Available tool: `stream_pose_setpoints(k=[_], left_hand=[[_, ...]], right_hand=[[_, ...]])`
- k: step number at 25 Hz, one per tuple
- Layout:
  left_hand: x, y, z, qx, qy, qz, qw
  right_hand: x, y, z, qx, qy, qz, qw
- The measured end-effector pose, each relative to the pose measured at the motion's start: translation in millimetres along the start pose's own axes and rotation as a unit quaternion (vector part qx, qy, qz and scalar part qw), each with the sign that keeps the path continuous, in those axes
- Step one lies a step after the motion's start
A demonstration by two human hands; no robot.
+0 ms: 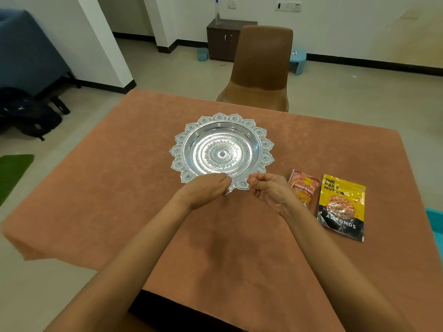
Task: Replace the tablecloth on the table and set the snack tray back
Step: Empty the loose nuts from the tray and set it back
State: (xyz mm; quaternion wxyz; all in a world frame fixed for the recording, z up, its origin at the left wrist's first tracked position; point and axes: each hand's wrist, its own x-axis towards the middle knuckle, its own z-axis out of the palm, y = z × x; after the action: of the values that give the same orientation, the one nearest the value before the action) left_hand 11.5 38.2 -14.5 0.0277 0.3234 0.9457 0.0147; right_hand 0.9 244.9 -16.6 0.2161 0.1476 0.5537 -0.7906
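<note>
Leftmost, off the table: blue sofa [24, 49] against the wall, black backpack [28, 113] on the floor below it, green mat [12, 173] at the frame edge.

Next, terracotta tablecloth [115, 188] spread flat over the table, left edge hanging past the tabletop.

Near the cloth's middle: silver snack tray [221, 149], round, embossed in rings, with a scalloped petal rim. Whether sitting fully on the cloth or tipped up at the near side, cannot tell.

Left hand [206, 190] at the tray's near rim, back of hand up, fingers curled down over the rim and gripping it.

Right hand [268, 190] just beside the same rim, palm turned inward and up, fingers curled in toward the palm, thumb tip close to a rim petal. Touching the tray or not, cannot tell.

Beyond the tray, at the table's far side: brown chair [261, 65]. Behind it, dark cabinet [225, 39] with a spray bottle [217, 10] on top.

Right of the hands, flat on the cloth: red-orange snack packet [303, 188], partly behind the right wrist. Just beside it, yellow-and-black almonds packet [341, 207]. Both well apart from the tray.

Far right edge: corner of a teal object [435, 219].
</note>
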Motion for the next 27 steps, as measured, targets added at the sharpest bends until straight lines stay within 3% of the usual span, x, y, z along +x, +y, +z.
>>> stream_pose_setpoints(k=[5, 8, 20, 24, 26, 27], left_hand=[[1, -11, -7, 0.116, 0.073, 0.132, 0.982], [6, -16, -6, 0.176, 0.069, 0.191, 0.963], [21, -19, -13, 0.198, 0.067, 0.297, 0.932], [26, -21, -8, 0.152, 0.036, 0.291, 0.944], [32, -20, -9, 0.084, -0.004, 0.215, 0.973], [33, -19, -9, 0.019, -0.041, 0.138, 0.989]], right_hand=[[1, 2, 3, 0.005, 0.008, 0.008, 1.000], [1, 3, 5, 0.013, 0.008, 0.005, 1.000], [-1, 8, 11, 0.043, 0.018, 0.018, 0.999], [-2, 7, 11, 0.057, 0.022, 0.021, 0.998], [-1, 5, 10, 0.060, 0.024, 0.016, 0.998], [-1, 3, 9, 0.060, 0.024, 0.016, 0.998]])
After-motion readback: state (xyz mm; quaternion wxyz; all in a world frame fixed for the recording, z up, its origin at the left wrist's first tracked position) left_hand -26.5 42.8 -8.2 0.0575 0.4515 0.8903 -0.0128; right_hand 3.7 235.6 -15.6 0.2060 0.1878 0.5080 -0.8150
